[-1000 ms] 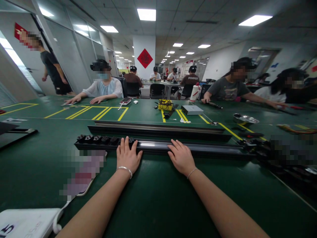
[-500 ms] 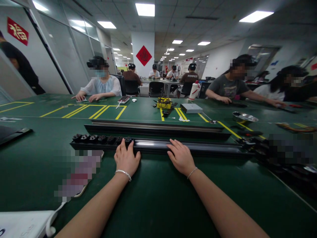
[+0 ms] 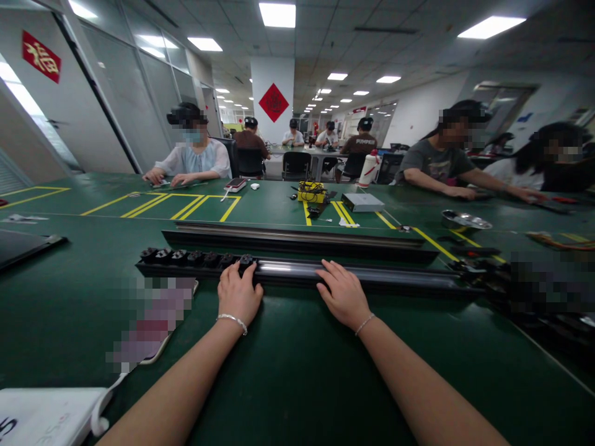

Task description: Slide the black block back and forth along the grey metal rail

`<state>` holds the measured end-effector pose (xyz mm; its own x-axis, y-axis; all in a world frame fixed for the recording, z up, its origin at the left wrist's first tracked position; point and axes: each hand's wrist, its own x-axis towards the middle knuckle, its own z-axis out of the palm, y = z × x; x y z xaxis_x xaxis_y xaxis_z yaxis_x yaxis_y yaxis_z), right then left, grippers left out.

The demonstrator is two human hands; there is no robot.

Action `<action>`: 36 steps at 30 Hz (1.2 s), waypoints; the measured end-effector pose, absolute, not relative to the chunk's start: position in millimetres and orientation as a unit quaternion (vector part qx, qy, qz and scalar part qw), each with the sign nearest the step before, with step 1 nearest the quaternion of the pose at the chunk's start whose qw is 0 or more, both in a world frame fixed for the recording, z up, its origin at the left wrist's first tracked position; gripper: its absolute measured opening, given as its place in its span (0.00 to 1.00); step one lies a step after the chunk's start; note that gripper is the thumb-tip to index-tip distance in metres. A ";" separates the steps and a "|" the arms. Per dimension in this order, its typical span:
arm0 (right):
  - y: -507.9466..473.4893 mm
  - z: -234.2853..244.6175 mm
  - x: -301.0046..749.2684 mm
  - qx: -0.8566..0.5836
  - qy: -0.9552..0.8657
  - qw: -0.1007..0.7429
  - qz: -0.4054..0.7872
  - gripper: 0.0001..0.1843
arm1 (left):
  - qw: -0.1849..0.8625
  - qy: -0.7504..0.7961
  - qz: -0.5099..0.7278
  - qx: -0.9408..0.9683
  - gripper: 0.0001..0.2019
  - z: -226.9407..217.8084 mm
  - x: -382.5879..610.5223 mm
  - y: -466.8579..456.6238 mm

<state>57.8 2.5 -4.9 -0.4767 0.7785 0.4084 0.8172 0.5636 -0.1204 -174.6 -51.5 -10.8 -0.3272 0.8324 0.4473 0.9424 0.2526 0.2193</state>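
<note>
A long black rail [image 3: 400, 278] lies across the table in front of me. Several small black socket modules [image 3: 195, 257] sit in a row in its left part. My left hand [image 3: 239, 294] has its fingers bent over the rightmost black socket module [image 3: 246, 260], the thumb on the near side of the rail. My right hand [image 3: 344, 294] rests further right with fingers spread and fingertips on the rail's smooth, bare stretch. Its palm holds nothing. Behind lies a second long black rail [image 3: 297, 240], parallel and untouched.
A phone [image 3: 155, 325] on a white cable and a white box [image 3: 51, 415] lie at left. Dark parts [image 3: 534, 291] crowd the right. Further back stand a yellow box [image 3: 311, 193], a grey box [image 3: 362, 202] and a metal bowl [image 3: 465, 220]. Other people sit around the table.
The fingers of my left hand have bent more over the end module. My right hand stays at about the same place on the rail. The whole view has shifted slightly.
</note>
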 end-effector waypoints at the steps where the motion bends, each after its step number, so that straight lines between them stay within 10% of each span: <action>1: 2.5 -5.0 57.8 -0.465 -0.858 0.213 -0.045 0.19 | 0.119 -0.782 -0.227 -0.569 0.21 -10.5 -175.1 -51.5; 36: 1.9 -6.0 57.6 -0.461 -0.861 0.211 -0.041 0.18 | 0.134 -0.773 -0.196 -0.588 0.23 -10.6 -171.9 -54.3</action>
